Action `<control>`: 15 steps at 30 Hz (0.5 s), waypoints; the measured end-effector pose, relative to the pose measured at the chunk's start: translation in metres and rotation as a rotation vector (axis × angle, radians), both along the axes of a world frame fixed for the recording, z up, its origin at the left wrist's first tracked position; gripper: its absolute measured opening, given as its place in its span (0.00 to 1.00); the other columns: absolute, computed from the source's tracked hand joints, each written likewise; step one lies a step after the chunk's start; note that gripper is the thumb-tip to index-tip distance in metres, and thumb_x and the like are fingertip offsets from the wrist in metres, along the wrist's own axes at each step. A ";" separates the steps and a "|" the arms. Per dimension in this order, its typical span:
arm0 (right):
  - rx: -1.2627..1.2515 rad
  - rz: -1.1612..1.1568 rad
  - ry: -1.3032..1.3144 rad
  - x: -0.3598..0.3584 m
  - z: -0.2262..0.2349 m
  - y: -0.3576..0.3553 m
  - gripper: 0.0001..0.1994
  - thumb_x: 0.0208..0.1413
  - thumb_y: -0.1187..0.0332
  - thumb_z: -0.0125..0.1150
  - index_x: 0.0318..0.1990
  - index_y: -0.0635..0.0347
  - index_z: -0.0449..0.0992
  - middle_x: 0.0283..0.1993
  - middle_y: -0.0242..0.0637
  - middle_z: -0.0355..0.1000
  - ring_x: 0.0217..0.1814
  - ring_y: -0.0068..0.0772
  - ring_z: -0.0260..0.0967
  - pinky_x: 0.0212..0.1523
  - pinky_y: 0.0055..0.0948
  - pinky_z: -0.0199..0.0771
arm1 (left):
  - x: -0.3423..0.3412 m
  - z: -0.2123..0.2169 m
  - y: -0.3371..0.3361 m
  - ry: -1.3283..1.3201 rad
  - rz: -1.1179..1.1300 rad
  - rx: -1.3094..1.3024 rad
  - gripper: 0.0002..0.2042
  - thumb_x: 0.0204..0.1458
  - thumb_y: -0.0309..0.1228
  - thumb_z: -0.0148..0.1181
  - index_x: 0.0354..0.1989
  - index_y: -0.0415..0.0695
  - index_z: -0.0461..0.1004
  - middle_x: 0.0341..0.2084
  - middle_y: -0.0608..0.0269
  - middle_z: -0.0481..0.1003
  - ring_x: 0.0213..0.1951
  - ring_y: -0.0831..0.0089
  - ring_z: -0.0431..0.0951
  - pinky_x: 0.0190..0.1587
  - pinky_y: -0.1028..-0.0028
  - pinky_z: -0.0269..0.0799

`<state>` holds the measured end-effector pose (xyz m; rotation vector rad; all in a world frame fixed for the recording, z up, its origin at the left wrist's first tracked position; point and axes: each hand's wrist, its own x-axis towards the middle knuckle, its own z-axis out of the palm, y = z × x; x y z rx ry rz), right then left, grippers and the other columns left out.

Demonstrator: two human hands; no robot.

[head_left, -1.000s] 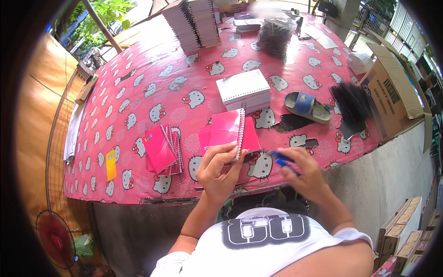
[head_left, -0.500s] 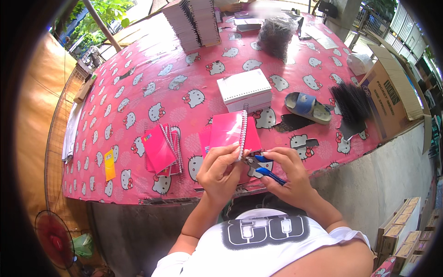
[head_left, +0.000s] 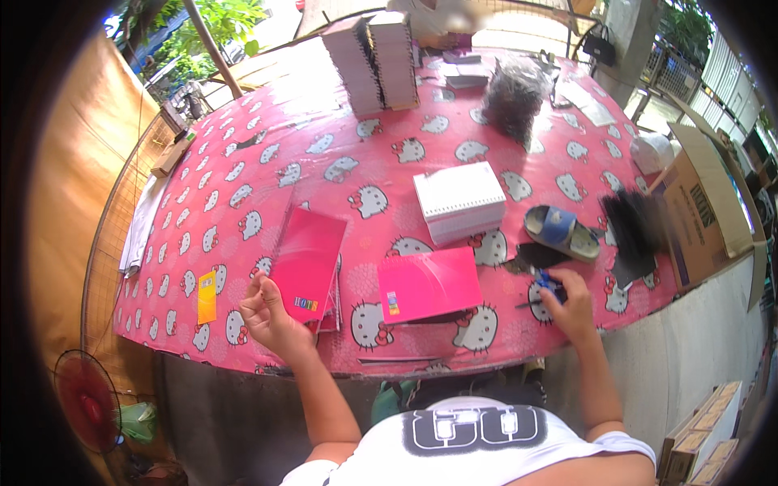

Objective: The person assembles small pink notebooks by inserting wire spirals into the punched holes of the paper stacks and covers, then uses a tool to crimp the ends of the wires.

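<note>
Left hand [head_left: 266, 312] is raised at the table edge with fingers curled together, holding nothing, just beside the pink notebook stack [head_left: 308, 263]. Right hand [head_left: 570, 300] is clamped on a blue tool [head_left: 547, 283] at the tablecloth [head_left: 340, 162], right of the closed pink notebook [head_left: 429, 285]. White pad stack [head_left: 460, 202] lies behind it.

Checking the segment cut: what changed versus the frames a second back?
Both hands left the pink notebook, now closed flat. The left hand moved left to the pink stack; the right hand moved right with the blue tool. White pad stack and sandal stayed.
</note>
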<state>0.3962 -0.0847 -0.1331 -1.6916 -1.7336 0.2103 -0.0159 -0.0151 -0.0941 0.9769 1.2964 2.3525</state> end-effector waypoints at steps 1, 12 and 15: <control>0.013 0.016 -0.146 0.003 -0.005 -0.005 0.19 0.49 0.66 0.67 0.47 0.65 0.74 0.49 0.49 0.72 0.54 0.46 0.69 0.52 0.40 0.70 | -0.030 -0.025 0.004 0.130 0.072 -0.170 0.13 0.53 0.28 0.65 0.27 0.41 0.64 0.43 0.53 0.75 0.44 0.69 0.75 0.48 0.70 0.71; 0.149 0.482 -0.182 -0.086 0.096 0.229 0.23 0.50 0.53 0.66 0.46 0.62 0.78 0.54 0.48 0.72 0.56 0.46 0.69 0.54 0.42 0.69 | -0.034 -0.022 -0.010 0.711 0.182 -0.518 0.23 0.50 0.34 0.67 0.51 0.37 0.68 0.59 0.48 0.62 0.61 0.57 0.63 0.61 0.58 0.59; -0.402 0.689 -0.262 -0.101 0.089 0.294 0.25 0.50 0.49 0.65 0.48 0.60 0.78 0.46 0.47 0.76 0.49 0.43 0.74 0.50 0.37 0.72 | -0.019 0.002 -0.029 0.621 0.085 -0.575 0.19 0.51 0.34 0.66 0.48 0.40 0.71 0.59 0.51 0.62 0.62 0.58 0.62 0.62 0.59 0.58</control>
